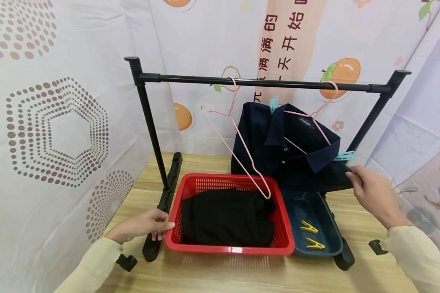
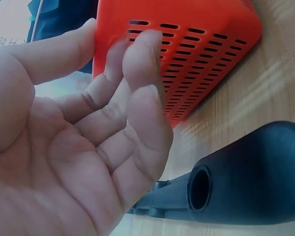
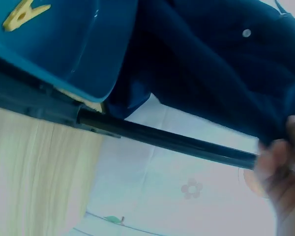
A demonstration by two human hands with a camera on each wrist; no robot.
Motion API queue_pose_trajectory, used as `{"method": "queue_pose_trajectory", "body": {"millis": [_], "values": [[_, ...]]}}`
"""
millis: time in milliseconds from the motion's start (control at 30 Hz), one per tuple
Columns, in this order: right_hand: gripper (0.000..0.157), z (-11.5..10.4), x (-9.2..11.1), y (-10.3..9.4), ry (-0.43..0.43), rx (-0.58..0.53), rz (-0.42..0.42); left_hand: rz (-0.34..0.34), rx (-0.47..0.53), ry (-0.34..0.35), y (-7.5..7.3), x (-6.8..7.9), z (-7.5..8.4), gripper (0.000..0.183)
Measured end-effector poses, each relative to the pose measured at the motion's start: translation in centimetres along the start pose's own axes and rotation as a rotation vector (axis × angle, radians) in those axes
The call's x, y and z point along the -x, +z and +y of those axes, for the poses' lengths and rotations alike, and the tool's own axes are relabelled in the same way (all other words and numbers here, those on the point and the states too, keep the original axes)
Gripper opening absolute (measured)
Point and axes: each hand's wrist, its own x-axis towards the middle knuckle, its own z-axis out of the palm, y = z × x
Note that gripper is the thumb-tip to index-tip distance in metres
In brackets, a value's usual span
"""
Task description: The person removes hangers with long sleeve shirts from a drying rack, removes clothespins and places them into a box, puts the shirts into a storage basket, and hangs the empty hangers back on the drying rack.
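A navy collared shirt [image 1: 256, 138] hangs on a pink hanger [image 1: 319, 110], with a light blue clothespin [image 1: 273, 104] at one shoulder and another clothespin [image 1: 344, 156] at the other. My right hand [image 1: 375, 195] pinches the shirt's sleeve end at the right; in the right wrist view the fingertips [image 3: 273, 157] meet the dark cloth. My left hand [image 1: 146, 224] grips the left rim of a red basket [image 1: 227, 250], thumb on the rim and curled fingers against the outer wall. Folded black clothing [image 1: 223, 217] lies inside the basket.
A black rack [image 1: 190, 79] spans the table, its feet [image 1: 152, 246] beside the basket. An empty pink hanger [image 1: 238, 130] dangles over the basket. Right of the basket, a dark blue tray [image 1: 337, 240] holds yellow clothespins [image 1: 314, 243].
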Motion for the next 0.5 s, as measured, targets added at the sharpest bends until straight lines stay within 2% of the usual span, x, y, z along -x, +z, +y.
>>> {"method": "queue_pose_trajectory", "body": {"millis": [100, 200, 333, 500], "values": [[0.009, -0.5, -0.5, 0.2, -0.118, 0.006, 0.088, -0.001, 0.013, 0.002, 0.0, -0.1, 0.0, 0.044], [0.014, -1.3, -1.2, 0.5, -0.19, -0.011, 0.158, -0.006, 0.022, 0.005, 0.0, -0.1, 0.0, 0.043], [0.018, -2.5, -2.5, 1.0, -0.227, -0.025, 0.222, -0.01, 0.018, 0.012, 0.0, -0.3, -0.1, 0.041], [0.016, -4.4, -4.4, 1.5, -0.233, -0.057, 0.234, -0.004, 0.015, 0.015, 0.0, -0.3, -0.3, 0.04]]}}
